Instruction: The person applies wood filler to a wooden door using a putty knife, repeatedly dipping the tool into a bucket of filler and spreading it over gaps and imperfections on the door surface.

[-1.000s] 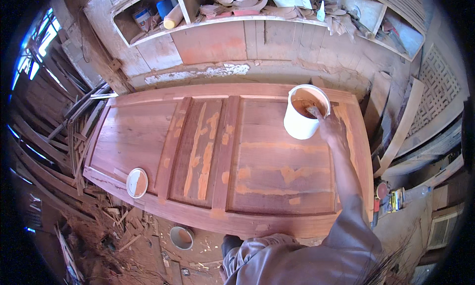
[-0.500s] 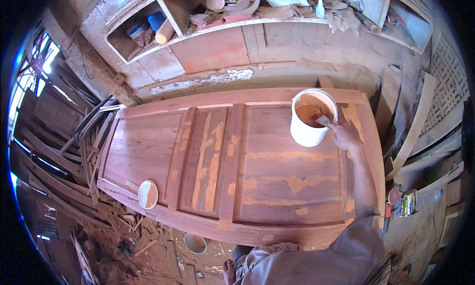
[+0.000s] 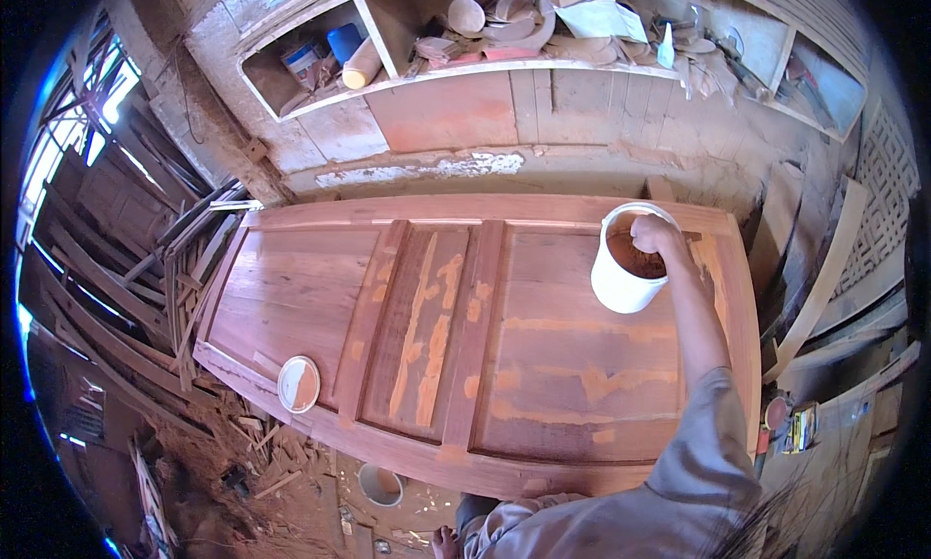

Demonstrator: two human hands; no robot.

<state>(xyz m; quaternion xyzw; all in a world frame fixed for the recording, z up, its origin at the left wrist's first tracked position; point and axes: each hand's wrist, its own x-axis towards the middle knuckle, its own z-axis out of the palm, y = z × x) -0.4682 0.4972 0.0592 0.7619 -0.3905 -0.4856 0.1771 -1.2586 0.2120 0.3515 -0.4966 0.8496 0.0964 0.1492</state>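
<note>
My right hand (image 3: 658, 235) reaches into the mouth of a white plastic bucket (image 3: 621, 286) with reddish-brown filler paste (image 3: 641, 261) inside. Its fingers are closed round a putty knife, whose blade is hidden by the hand and bucket. The bucket stands on the far right part of a panelled reddish wooden door (image 3: 407, 446) lying flat. Orange filler streaks and patches (image 3: 611, 383) mark its panels and rails. At the lower edge, beside my dark-clad leg, my left hand (image 3: 445, 543) shows only in part; its fingers are not clear.
A round white lid (image 3: 298, 383), partly smeared brown, lies on the door's near left edge. Below stands another bucket (image 3: 380, 484) on the littered floor. A cluttered shelf (image 3: 524, 67) runs along the wall. Timber pieces (image 3: 107, 317) stack at left; boards (image 3: 822, 278) lean at right.
My right hand has moved deeper into the bucket, and the putty knife's blade has gone out of sight. The whole view has shifted slightly, so the scene sits lower and more to the right.
</note>
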